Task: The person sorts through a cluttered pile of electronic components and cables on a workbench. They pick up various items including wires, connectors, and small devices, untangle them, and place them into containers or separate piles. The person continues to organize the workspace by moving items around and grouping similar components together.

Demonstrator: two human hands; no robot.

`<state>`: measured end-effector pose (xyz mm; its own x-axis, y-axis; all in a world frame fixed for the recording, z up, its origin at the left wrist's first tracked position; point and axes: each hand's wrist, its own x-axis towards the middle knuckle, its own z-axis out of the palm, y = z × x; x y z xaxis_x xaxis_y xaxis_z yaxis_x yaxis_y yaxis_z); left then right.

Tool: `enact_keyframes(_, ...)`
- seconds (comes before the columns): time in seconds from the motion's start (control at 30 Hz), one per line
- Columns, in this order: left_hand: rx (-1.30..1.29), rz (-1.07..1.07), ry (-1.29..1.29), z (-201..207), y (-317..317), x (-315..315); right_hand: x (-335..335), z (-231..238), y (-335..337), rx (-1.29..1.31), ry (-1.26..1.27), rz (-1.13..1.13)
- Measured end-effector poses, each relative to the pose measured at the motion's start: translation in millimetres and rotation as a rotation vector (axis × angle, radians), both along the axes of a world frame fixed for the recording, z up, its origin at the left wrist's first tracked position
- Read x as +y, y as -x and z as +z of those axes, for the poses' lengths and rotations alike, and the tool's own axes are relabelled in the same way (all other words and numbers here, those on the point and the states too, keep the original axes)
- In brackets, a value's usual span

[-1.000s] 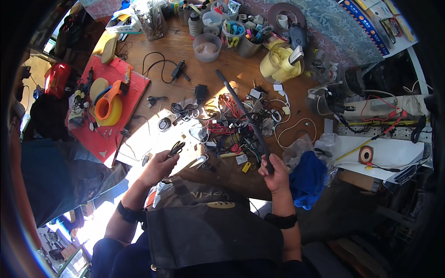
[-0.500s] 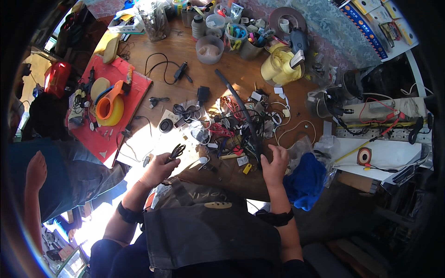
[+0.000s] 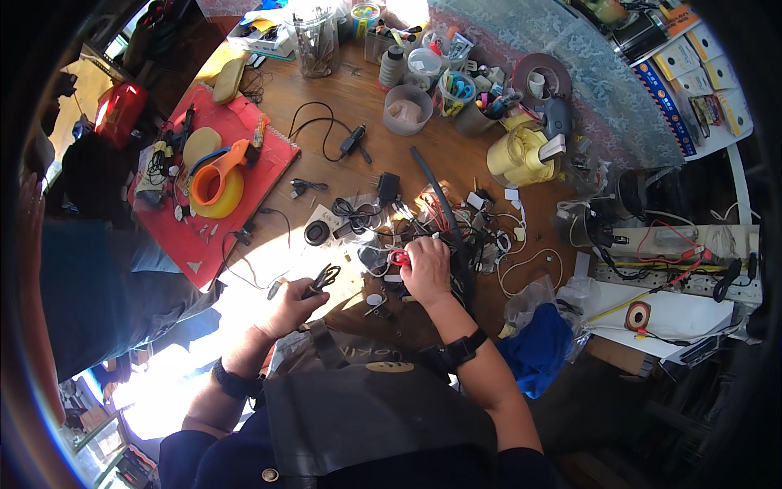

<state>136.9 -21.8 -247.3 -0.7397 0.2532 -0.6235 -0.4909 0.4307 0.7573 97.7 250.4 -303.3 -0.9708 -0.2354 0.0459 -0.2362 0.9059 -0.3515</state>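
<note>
My left hand (image 3: 289,310) is closed around a folded bundle of black cable (image 3: 327,277), whose loops stick out past the fingers over the sunlit near edge of the table. Over the heap of mixed cables and small parts, my right hand (image 3: 428,275) has its fingers bent round a coil of red cable (image 3: 398,258). The hand hides part of the heap. A dark flexible tube (image 3: 436,183) lies across the pile just beyond it. Farther back are a black power adapter (image 3: 388,187), a coiled black cord (image 3: 355,213) and a round black disc (image 3: 316,233).
On the left, a red board (image 3: 175,248) carries an orange tape dispenser (image 3: 213,186). Cups of pens and a clear tub (image 3: 407,110) line the back. A yellow container (image 3: 521,159) and a blue cloth (image 3: 538,350) are on the right. Another person's arm (image 3: 37,310) shows far left.
My right hand has moved left from the heap's right side, its spread fingers now closed on the red cable. My left hand keeps the black cable. The view has shifted slightly.
</note>
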Motion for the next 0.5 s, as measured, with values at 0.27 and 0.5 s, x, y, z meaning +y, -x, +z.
enact_keyframes(0.27, -0.200, 0.231, -0.215, -13, 7, 6, 54, 41, -31, -0.316, 1.325, -0.620)
enact_keyframes(0.5, -0.078, 0.069, -0.078, -16, 16, 25, 93, 13, 51, -0.234, 0.555, -0.567)
